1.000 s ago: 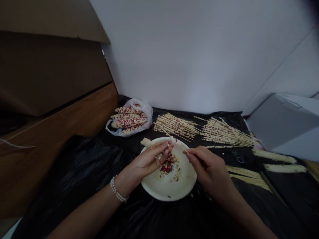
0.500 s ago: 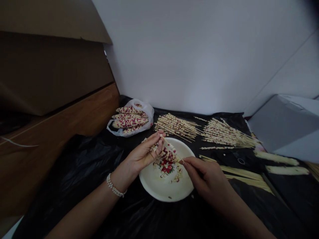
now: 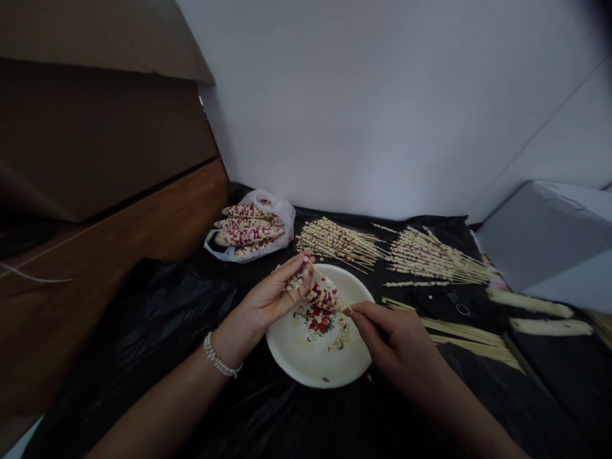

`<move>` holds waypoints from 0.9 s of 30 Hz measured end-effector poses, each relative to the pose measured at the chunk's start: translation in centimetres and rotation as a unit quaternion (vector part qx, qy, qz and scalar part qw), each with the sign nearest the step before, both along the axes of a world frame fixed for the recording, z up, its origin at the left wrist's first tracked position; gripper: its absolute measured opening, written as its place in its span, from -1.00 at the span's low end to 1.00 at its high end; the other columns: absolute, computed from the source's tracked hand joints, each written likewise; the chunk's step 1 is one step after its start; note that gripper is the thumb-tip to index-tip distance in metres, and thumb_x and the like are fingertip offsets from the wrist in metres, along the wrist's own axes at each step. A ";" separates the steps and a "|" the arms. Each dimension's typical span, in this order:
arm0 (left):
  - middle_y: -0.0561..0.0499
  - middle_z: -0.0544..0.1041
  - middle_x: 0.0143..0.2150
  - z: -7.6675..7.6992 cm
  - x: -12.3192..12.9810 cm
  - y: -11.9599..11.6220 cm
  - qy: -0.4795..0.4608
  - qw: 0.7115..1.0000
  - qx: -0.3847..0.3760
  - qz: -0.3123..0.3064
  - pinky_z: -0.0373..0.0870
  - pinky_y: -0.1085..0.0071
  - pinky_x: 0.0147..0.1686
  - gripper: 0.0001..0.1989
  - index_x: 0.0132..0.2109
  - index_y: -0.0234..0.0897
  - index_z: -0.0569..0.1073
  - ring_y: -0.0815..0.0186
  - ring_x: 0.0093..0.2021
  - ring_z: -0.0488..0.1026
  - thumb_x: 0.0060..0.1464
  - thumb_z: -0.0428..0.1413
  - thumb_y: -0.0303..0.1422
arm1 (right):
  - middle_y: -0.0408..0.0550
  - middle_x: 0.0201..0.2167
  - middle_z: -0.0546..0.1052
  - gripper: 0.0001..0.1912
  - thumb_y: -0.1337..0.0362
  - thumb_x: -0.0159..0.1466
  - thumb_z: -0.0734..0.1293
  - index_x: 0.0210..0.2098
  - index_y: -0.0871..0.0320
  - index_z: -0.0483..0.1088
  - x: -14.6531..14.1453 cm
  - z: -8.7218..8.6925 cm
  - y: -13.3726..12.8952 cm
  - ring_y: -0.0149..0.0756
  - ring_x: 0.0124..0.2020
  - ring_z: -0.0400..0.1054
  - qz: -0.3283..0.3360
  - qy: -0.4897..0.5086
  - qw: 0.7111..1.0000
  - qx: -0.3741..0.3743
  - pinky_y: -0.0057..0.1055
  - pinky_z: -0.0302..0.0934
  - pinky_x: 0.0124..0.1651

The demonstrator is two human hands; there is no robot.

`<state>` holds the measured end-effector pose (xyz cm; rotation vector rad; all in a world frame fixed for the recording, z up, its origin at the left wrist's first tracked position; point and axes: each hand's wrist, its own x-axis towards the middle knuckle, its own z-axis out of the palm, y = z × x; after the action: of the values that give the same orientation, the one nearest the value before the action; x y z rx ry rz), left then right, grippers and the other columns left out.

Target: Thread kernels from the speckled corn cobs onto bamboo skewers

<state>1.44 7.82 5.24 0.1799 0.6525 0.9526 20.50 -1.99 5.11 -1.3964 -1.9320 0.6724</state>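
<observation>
My left hand [image 3: 275, 294] is closed around a partly stripped corn cob [image 3: 320, 296] with white and dark red kernels. Its thumb and fingertips pinch at the tip of a thin skewer, where a pale kernel seems to sit; loose kernels show in the palm. My right hand [image 3: 399, 335] grips the skewer [image 3: 343, 303] near its lower end between thumb and forefinger. A few white and red kernels are threaded along it. Below both hands is a white bowl [image 3: 306, 373] with a red and green pattern and loose kernels inside.
A plastic bag [image 3: 285, 220] of corn cobs lies at the back left. Two piles of kernel-threaded skewers [image 3: 329, 239] lie behind the bowl. Bare skewers [image 3: 468, 338] and two stripped cobs [image 3: 549, 326] rest to the right, beside a pale box [image 3: 549, 242]. Black plastic covers the surface.
The skewer tip and my left fingertips have shifted very slightly left. My right hand has stayed nearly still; both hands keep their hold.
</observation>
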 end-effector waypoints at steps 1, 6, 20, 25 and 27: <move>-0.03 0.53 -0.28 0.0 0.0 0.0 -0.001 1.000 -0.001 0.001 0.52 0.59 -0.35 -0.81 -0.09 -0.39 0.47 0.47 -0.36 0.50 0.20 0.02 -0.58 | -0.16 -0.61 0.41 -0.67 0.19 0.35 0.15 -0.49 0.09 0.35 0.0 0.0 0.0 -0.37 -0.49 0.38 0.000 -0.002 1.000 0.001 -0.43 0.18 -0.42; -0.04 0.52 -0.27 -0.2 0.0 0.1 -0.008 1.000 0.001 -0.001 0.52 0.61 -0.36 -0.80 -0.07 -0.38 0.46 0.46 -0.33 0.51 0.20 0.01 -0.58 | -0.16 -0.61 0.41 -0.68 0.19 0.36 0.15 -0.49 0.09 0.34 0.0 0.0 0.0 -0.38 -0.49 0.38 0.002 -0.006 1.000 0.003 -0.44 0.16 -0.43; -0.04 0.53 -0.28 -0.4 0.0 0.3 -0.010 1.000 -0.001 -0.004 0.50 0.60 -0.33 -0.81 -0.11 -0.39 0.48 0.45 -0.32 0.51 0.20 0.02 -0.59 | -0.17 -0.65 0.37 -0.66 0.19 0.35 0.14 -0.50 0.10 0.34 -0.2 0.2 -0.1 -0.39 -0.51 0.35 -0.006 -0.001 1.000 -0.012 -0.44 0.14 -0.44; -0.06 0.53 -0.27 -0.5 0.0 0.2 0.003 1.000 0.007 0.003 0.51 0.60 -0.33 -0.84 -0.15 -0.42 0.48 0.45 -0.32 0.51 0.18 0.03 -0.60 | -0.14 -0.60 0.43 -0.65 0.18 0.36 0.13 -0.51 0.11 0.33 -0.1 0.2 -0.2 -0.40 -0.51 0.35 -0.005 0.000 1.000 -0.028 -0.44 0.12 -0.43; -0.06 0.53 -0.26 -0.5 0.0 0.2 0.005 1.000 0.008 0.006 0.51 0.60 -0.33 -0.85 -0.15 -0.43 0.48 0.45 -0.32 0.51 0.17 0.04 -0.60 | -0.12 -0.56 0.46 -0.65 0.17 0.36 0.13 -0.51 0.12 0.32 -0.1 0.2 -0.2 -0.42 -0.51 0.34 -0.004 0.000 0.999 -0.033 -0.44 0.11 -0.44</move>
<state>1.40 8.06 4.69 0.1960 0.6566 0.9683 20.37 -2.17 5.27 -1.4442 -1.9191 0.7377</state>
